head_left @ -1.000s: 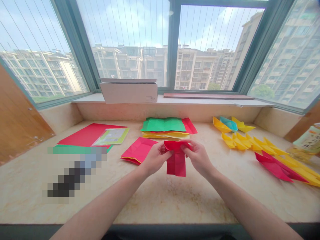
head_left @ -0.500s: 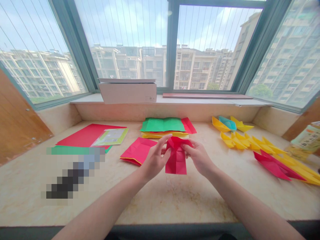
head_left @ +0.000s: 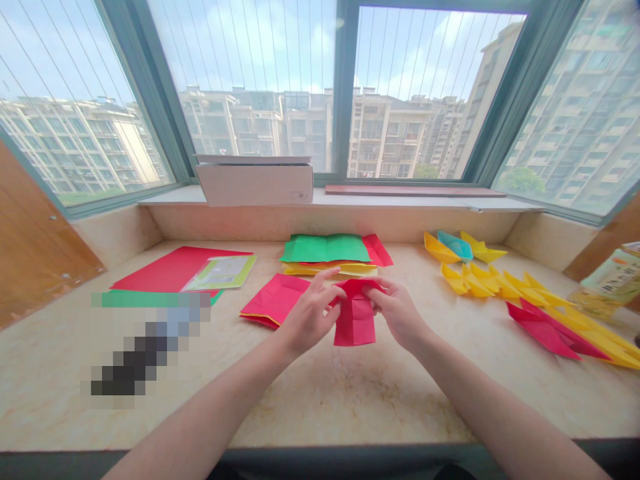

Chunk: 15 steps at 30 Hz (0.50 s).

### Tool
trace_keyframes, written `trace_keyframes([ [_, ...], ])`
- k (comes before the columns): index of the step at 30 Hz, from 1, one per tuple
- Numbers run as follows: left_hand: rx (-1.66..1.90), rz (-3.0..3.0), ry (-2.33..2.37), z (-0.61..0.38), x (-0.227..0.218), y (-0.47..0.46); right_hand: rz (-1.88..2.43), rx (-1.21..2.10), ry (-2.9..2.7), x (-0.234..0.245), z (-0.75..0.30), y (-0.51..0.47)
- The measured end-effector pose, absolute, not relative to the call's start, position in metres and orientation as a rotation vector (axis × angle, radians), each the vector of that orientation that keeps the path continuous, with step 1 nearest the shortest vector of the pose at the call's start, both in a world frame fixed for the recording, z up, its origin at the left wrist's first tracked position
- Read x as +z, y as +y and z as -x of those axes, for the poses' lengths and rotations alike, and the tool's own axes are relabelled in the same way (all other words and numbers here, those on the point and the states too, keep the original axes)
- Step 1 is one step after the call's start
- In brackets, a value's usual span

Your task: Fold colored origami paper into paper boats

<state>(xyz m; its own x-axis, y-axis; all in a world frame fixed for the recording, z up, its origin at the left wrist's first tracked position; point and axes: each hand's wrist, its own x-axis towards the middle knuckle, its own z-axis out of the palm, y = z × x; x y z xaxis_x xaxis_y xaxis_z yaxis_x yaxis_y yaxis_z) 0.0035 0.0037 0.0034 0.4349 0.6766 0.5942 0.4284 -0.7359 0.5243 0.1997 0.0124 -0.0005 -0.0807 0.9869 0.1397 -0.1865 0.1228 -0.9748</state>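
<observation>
A folded piece of red paper (head_left: pixel 355 323) with crease lines is held up between both hands above the counter. My left hand (head_left: pixel 313 310) pinches its upper left edge, the index finger raised. My right hand (head_left: pixel 393 307) grips the upper right corner with thumb and fingers. Just left of it lies a stack of creased pink-red sheets (head_left: pixel 273 297) with a yellow edge below, partly behind my left hand. Behind the hands sits a pile of creased paper with a green sheet (head_left: pixel 325 248) on top and yellow and red ones under it.
On the right stand several yellow paper boats (head_left: pixel 493 283), a blue boat (head_left: pixel 455 245) and a red boat (head_left: pixel 555 333), near a bottle (head_left: pixel 613 277). Flat red paper (head_left: pixel 160 267) and a clear packet (head_left: pixel 220 272) lie left. A white box (head_left: pixel 255 183) rests on the sill. A blurred-out object (head_left: pixel 145 353) is front left.
The red paper's top has folded lower, and its lower part has shifted slightly right. My left fingers have curled in against its edge while the index finger lifted.
</observation>
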Motion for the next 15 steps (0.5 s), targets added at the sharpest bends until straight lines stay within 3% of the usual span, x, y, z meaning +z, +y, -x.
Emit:
trace_keyframes([
  [9,1.295,-2.368,0.944,-0.0069,0.0022,0.0056,0.921,1.279,-1.158,-0.0053,-0.2021,0.0166],
  [15,1.412,-1.940,0.981,-0.0126,-0.0033,0.0076,0.917,1.215,-1.270,-0.0043,-0.2008,0.0153],
])
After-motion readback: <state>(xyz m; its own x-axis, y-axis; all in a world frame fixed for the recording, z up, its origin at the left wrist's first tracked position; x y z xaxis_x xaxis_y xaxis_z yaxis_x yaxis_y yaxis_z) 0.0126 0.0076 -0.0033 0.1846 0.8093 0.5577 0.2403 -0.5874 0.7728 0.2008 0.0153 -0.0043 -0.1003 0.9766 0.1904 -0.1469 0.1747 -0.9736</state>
